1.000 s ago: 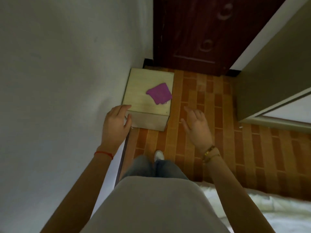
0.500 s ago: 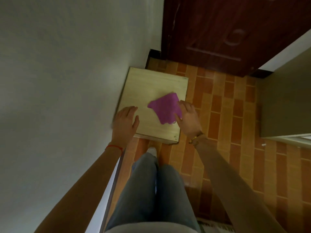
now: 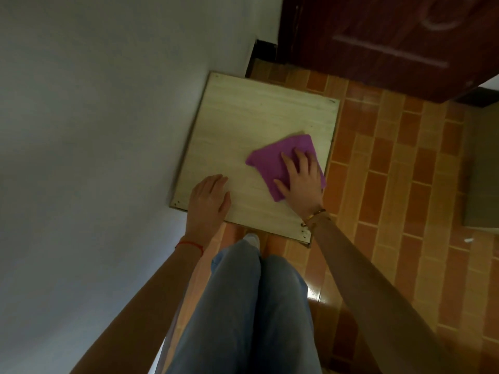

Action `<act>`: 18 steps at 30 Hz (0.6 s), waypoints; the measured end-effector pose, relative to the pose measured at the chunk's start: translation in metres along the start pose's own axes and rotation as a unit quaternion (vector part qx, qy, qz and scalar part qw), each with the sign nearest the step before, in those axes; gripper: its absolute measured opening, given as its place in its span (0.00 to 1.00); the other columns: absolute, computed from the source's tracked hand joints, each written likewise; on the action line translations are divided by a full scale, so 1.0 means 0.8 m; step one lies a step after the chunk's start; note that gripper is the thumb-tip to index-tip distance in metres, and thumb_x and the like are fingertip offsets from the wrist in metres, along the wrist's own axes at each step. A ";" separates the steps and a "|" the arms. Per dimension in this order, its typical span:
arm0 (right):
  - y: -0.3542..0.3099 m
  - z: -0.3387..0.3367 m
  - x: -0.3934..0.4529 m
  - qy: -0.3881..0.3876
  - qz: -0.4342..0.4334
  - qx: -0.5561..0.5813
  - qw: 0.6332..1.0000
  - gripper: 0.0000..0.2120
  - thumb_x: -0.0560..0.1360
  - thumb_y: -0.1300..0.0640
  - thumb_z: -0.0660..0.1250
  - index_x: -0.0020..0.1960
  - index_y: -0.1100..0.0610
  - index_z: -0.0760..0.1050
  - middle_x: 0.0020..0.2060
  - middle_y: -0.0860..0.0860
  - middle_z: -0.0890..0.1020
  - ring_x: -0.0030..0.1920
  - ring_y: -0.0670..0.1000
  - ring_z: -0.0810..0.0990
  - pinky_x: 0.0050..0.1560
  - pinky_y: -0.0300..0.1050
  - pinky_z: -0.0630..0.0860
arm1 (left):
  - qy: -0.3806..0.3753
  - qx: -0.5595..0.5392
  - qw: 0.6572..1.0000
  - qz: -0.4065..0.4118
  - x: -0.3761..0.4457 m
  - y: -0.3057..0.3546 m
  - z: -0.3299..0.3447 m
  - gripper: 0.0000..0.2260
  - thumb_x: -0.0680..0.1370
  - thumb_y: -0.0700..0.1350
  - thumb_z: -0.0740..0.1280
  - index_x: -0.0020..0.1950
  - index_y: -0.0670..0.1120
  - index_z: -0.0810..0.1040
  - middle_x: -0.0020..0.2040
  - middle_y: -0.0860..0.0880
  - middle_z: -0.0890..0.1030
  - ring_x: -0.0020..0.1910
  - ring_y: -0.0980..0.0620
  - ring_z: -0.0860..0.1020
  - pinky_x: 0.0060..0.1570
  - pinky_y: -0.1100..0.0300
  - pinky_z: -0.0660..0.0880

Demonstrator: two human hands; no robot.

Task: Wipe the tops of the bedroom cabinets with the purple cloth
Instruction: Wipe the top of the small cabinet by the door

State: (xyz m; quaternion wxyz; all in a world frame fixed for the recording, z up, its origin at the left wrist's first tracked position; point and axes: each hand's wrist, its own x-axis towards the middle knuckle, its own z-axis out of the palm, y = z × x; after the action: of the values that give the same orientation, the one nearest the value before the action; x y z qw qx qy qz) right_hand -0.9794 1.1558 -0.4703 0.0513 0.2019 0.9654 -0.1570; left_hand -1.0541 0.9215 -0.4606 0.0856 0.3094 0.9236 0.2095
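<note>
**Fingers flat on the cloth, near the right edge**

Fingers (image 3: 300, 157) of my right hand (image 3: 302, 182) lie spread and straight on the purple cloth (image 3: 272, 163), pressing it flat rather than gripping it. That cloth sits on the cabinet top (image 3: 259, 114), in its right half, closer to the near edge than the far one; its right side reaches almost to the cabinet's right edge, with only a thin strip of wood showing beyond it. My left hand (image 3: 209, 198) rests palm down by the near-left corner, fingers loose and together, holding nothing, its wrist crossing the near edge.

Bare wood runs from the cloth to the far edge and across to the left edge, which stands close against the grey wall (image 3: 94, 130). Past the right edge the tiled floor (image 3: 391, 171) lies open. A dark door (image 3: 378, 44) stands beyond the far-right corner. My legs in jeans (image 3: 251, 306) stand just short of the near edge.
</note>
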 end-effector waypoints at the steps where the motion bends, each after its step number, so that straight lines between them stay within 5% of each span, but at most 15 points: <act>1: 0.001 0.002 0.000 0.008 -0.004 -0.006 1.000 0.28 0.75 0.45 0.64 0.73 0.52 0.63 0.71 0.58 0.64 0.70 0.64 0.59 0.70 0.60 0.61 | -0.002 -0.003 1.000 -0.003 0.000 -0.001 0.003 0.16 0.79 0.44 0.61 0.64 0.38 0.76 0.60 0.39 0.79 0.58 0.41 0.77 0.58 0.46 0.75; 8: -0.004 -0.012 -0.022 0.021 -0.027 0.046 0.998 0.17 0.74 0.60 0.66 0.62 0.57 0.73 0.58 0.60 0.74 0.52 0.63 0.72 0.53 0.59 0.74 | -0.020 -0.026 0.999 -0.011 -0.003 0.021 -0.020 0.15 0.78 0.45 0.62 0.62 0.39 0.77 0.55 0.40 0.80 0.53 0.42 0.78 0.55 0.48 0.76; 18: -0.030 -0.234 -0.152 0.116 0.070 0.160 0.978 0.19 0.77 0.57 0.64 0.67 0.55 0.70 0.63 0.58 0.71 0.56 0.61 0.70 0.56 0.54 0.71 | 0.002 -0.003 0.997 0.079 -0.024 0.131 -0.207 0.13 0.78 0.45 0.63 0.60 0.42 0.78 0.54 0.43 0.81 0.52 0.45 0.78 0.53 0.54 0.73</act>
State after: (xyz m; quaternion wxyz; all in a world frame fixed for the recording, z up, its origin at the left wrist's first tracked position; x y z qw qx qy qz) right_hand -0.8844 1.1502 -0.2672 -0.0835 0.2913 0.9107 -0.2805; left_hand -1.0303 0.9303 -0.2651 0.0681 0.3812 0.8957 0.2188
